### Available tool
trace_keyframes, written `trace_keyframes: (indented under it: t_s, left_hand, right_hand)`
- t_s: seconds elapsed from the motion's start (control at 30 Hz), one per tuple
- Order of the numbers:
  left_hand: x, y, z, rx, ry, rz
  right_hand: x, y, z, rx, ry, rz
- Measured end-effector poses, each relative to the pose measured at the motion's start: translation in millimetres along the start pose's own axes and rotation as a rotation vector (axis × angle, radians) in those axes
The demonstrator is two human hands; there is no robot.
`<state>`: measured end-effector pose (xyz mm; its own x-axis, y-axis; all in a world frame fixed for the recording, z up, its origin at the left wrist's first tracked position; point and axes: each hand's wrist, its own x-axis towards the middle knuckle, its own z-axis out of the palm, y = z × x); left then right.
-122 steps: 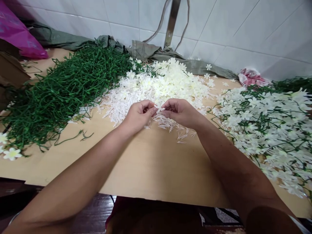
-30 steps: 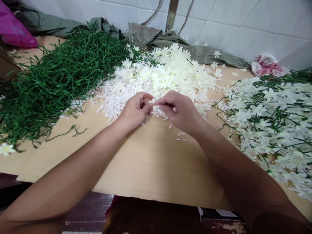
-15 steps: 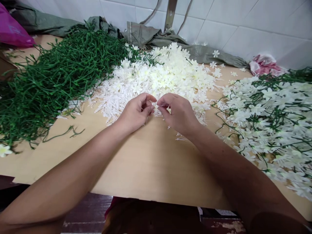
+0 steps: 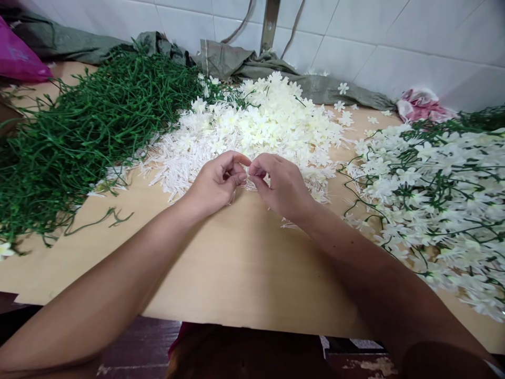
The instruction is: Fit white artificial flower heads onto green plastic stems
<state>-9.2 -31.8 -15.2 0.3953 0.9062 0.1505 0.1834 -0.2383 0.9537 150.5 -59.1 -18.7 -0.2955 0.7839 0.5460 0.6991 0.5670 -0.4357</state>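
On tan board (image 4: 221,268) below tiled wall (image 4: 355,31), pinches small white piece (image 4: 247,176) with left hand (image 4: 215,181) and right hand (image 4: 282,184), likely for fine control. Has white flowers (image 4: 276,121) just beyond, green stems (image 4: 98,113) leftward, seemingly for easy reach.

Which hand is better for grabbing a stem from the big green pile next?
Probably the left hand: it sits nearer the green pile. The right hand is farther over, towards the flowers, and would likely have to reach past the left.
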Motion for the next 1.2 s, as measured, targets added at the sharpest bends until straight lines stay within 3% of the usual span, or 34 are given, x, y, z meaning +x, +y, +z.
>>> trace_keyframes:
  t_s: [0.27, 0.57, 0.87, 1.2]
  left_hand:
    - [2.0, -0.7, -4.0, -0.069, 0.000, -0.012]
    - [1.7, -4.8, -6.2, -0.011, -0.027, 0.041]
    - [0.8, -0.3, -6.7, -0.068, -0.018, -0.033]
    - [1.3, -1.5, -7.9, -0.101, -0.001, -0.086]
  right_hand:
    - [1.0, 0.4, -0.8, 0.071, 0.048, 0.042]
    - [-0.5, -6.8, 2.5, -0.177, 0.046, -0.072]
    - [-0.8, -3.7, 2.6, 0.054, 0.097, 0.019]
    - [2.6, -3.0, -4.0, 0.010, 0.108, 0.014]
